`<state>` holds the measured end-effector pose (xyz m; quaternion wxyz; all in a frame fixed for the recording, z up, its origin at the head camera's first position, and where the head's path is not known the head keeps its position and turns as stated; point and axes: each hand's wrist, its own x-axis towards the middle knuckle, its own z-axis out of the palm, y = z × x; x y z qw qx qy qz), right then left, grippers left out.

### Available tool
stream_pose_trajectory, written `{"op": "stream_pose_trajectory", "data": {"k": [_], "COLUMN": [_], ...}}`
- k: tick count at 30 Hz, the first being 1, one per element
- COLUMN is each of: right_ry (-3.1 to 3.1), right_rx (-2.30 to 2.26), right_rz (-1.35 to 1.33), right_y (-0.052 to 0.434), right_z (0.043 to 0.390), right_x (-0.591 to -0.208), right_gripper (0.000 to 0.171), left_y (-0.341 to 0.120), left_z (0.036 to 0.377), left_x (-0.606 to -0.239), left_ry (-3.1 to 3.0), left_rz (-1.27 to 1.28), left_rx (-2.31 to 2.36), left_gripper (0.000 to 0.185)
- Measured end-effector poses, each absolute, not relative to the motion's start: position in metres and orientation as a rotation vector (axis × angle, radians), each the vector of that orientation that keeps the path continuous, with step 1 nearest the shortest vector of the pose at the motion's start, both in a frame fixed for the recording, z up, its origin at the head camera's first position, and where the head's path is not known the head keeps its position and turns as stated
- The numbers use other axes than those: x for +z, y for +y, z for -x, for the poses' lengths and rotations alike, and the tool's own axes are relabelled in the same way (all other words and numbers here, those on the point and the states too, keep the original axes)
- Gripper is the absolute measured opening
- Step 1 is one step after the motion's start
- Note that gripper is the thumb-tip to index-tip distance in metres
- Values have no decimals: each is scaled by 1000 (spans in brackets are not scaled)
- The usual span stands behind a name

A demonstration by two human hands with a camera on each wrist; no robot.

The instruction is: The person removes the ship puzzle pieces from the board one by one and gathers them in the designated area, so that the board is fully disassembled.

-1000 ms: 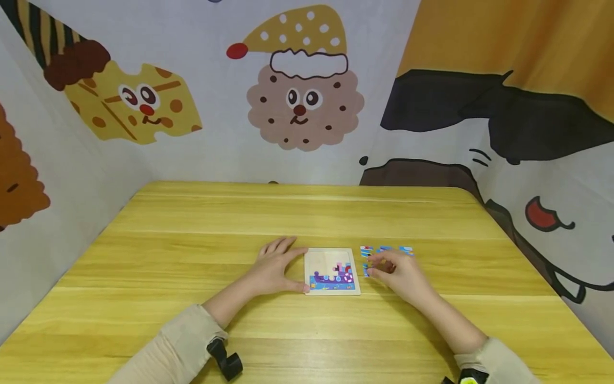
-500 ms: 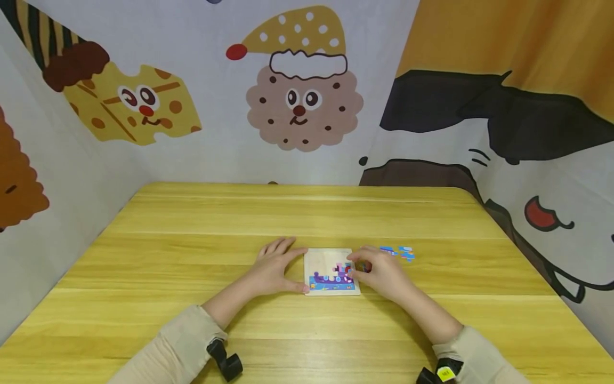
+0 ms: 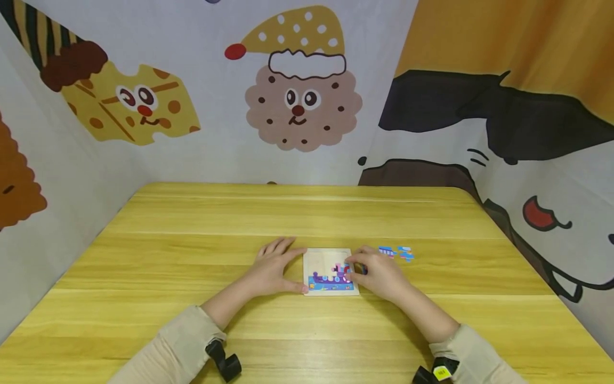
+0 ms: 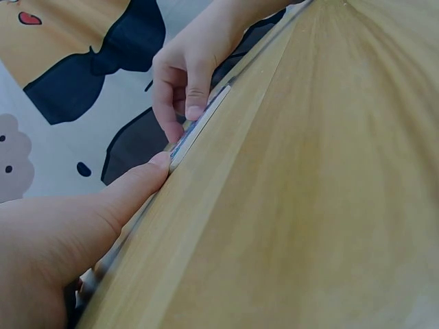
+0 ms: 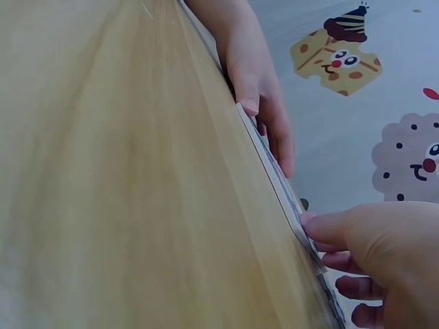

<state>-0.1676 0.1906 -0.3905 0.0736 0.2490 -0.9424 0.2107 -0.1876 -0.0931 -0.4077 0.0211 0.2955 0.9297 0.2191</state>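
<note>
Two hands at a puzzle board — wooden table.
From the left I log: left hand, fingers relaxed and flat, thumb against the board's left edge; puzzle board at the table's middle, partly filled; right hand pinching a puzzle piece over the board's right side — loose pieces just beyond.
</note>
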Motion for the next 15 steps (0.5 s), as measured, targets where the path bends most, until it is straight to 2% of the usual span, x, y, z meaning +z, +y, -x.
{"op": "stream_pose_trajectory", "data": {"k": [15], "right_ry": [-2813], "right_rx": [629], "right_rz": [-726], "right_y": [188], "right_z": [165], "right_x": [-393], "right_gripper": [23], "left_y": [-93], "left_z": [186], "left_x": [-405], "left_ry": [2878], "left_rz": [-920], "left_rx": [675], "left_gripper": [95]}}
